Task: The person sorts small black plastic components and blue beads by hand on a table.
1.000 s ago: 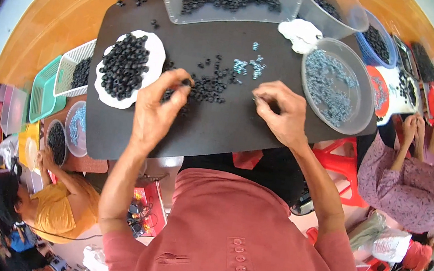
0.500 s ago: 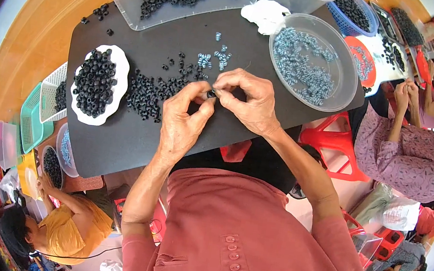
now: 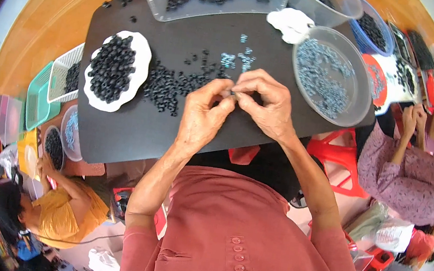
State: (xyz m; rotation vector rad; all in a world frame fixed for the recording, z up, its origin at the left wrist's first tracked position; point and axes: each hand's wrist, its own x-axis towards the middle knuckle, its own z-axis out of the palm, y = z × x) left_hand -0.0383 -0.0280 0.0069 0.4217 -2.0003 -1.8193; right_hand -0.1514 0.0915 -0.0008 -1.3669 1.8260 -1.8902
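Note:
Over the table's near part, my left hand [image 3: 203, 113] and my right hand [image 3: 268, 103] meet fingertip to fingertip. My left thumb and forefinger pinch a small black cylindrical part, mostly hidden now. The right fingers are closed in a pinch at the same spot; what they hold is too small to make out. Just beyond my left hand spreads a loose pile of small black parts [image 3: 164, 87]. Several small blue-and-silver coiled pieces [image 3: 245, 59], like springs, lie beyond my fingers. More black parts [image 3: 110, 68] are heaped on a white scalloped plate [image 3: 140, 78] at left.
A round clear tub [image 3: 361, 102] of blue coiled pieces stands right, beside a crumpled white cloth [image 3: 290, 25]. A clear bin [image 3: 154, 3] of black parts stands at the back. Green and white baskets [image 3: 36, 105] sit left. People work on both sides; a red stool [image 3: 341, 161] is at right.
The view has shifted, so the table and its contents sit farther right and slightly higher. My hands stay together in the pinch; the black part between them shows less than before.

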